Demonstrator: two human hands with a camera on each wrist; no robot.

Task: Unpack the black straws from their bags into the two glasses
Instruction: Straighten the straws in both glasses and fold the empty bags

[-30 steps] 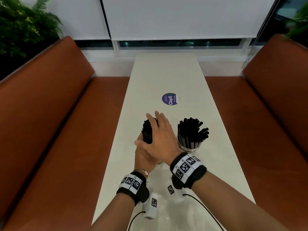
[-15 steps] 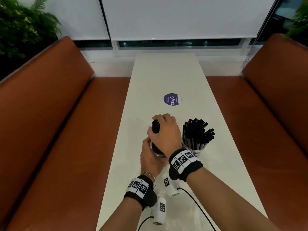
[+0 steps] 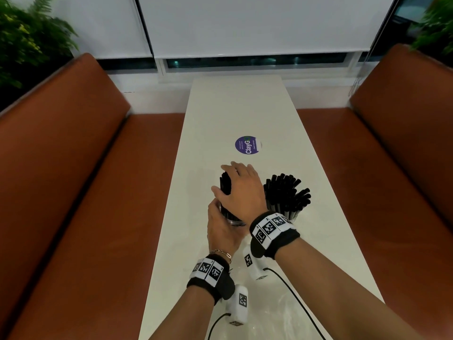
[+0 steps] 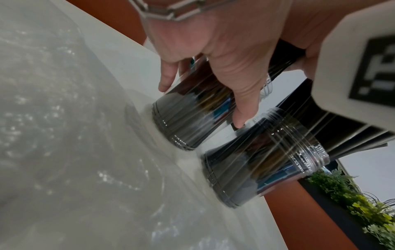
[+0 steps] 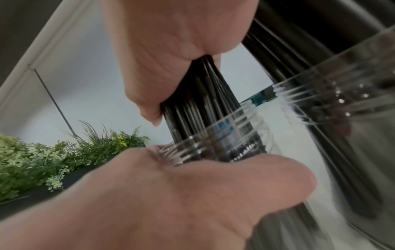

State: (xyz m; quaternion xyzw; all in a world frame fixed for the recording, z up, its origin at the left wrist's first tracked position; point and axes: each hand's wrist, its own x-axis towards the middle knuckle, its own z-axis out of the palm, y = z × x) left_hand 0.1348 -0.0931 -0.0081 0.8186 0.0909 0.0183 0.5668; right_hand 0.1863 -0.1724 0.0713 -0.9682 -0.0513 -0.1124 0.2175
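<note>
Two glasses stand side by side mid-table, both already full of black straws. Your left hand [image 3: 221, 227] wraps the left glass [image 4: 188, 115] while your right hand [image 3: 241, 190] closes around its straws [image 3: 225, 184]; the right glass [image 4: 262, 167] stands untouched. Next, I judge, let go gently so nothing tips.

Table [image 3: 235, 106]: runs near to far between two benches, left bench [image 3: 81, 182] and right bench [image 3: 382, 168]. Mid-table: left glass [image 4: 188, 115] and right glass [image 4: 262, 159] side by side, each holding straws [image 3: 286, 192]. Sticker [image 3: 247, 145] beyond them. Plastic bag [image 4: 64, 152] at near end. Plants [image 3: 27, 42] far left.
</note>
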